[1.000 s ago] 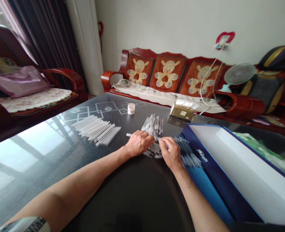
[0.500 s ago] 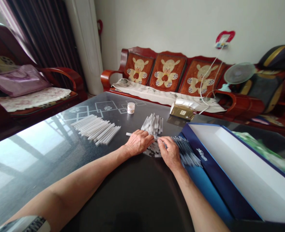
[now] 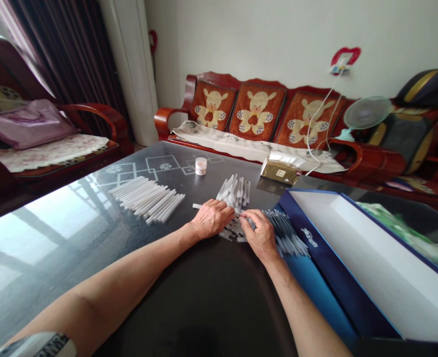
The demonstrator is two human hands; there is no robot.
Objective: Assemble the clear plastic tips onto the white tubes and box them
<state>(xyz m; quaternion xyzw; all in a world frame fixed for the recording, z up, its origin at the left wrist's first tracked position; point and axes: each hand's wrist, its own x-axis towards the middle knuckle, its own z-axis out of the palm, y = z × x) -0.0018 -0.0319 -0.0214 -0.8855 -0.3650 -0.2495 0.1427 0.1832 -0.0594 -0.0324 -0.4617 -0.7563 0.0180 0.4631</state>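
My left hand [image 3: 213,219] is closed around a slim white tube [image 3: 197,206], whose end sticks out on the hand's left. Just to its right, my right hand [image 3: 259,232] pinches with thumb and fingertips near the tube's other end; what lies between them is too small to make out. Beyond the hands is a pile of translucent white caps or short tubes [image 3: 234,191]. Small pale pieces [image 3: 233,232] lie below and between the hands. Thin dark rods like pen refills [image 3: 289,238] are heaped beside my right hand. Left of my hands, many white tubes [image 3: 148,198] lie side by side.
A long blue box with white inside [image 3: 367,248] stands at the right. At the back of the dark glossy table [image 3: 137,277] are a small white tub [image 3: 201,166] and a tissue pack [image 3: 280,170]. A wooden sofa [image 3: 174,114] stands behind.
My right hand has shifted slightly left, its fingertips nearer my left hand. My left hand stays closed on the tube in about the same place.
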